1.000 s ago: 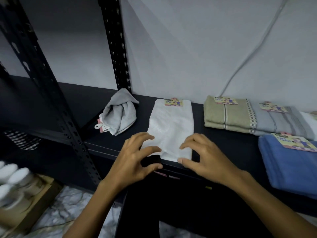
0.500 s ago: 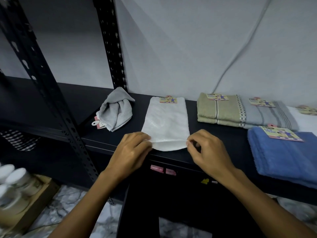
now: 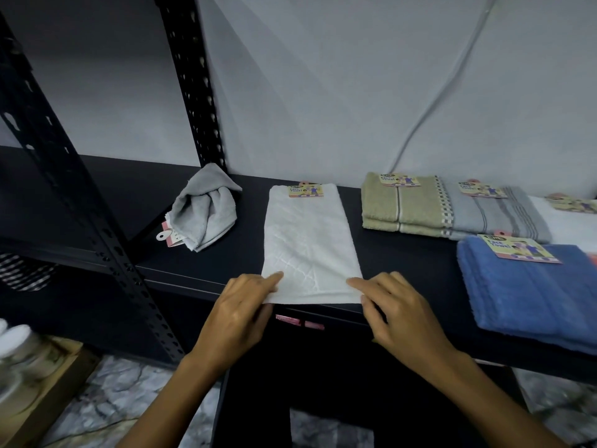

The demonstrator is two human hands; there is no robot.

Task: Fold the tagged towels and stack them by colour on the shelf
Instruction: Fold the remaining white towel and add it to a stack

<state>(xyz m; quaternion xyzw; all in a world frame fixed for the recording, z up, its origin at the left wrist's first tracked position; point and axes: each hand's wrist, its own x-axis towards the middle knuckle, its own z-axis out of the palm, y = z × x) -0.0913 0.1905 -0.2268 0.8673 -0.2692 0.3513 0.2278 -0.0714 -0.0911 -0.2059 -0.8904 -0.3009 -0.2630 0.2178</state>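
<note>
The white towel (image 3: 308, 244) lies flat on the shelf (image 3: 403, 266), long axis running near to far, its near corners seemingly pinched by the left hand (image 3: 239, 313) and right hand (image 3: 392, 313), equally close.

There is a single view, taken from the person's head. It looks forward and steeply down onto the front edge of a dark shelf (image 3: 403, 263), close enough that both forearms rise from the bottom border and the hands sit just below centre. The wide lens bends the upright post (image 3: 190, 79) at the left and takes in the pale wall (image 3: 323, 92) behind, with a strip of marbled floor (image 3: 106, 405) at the lower left.
</note>
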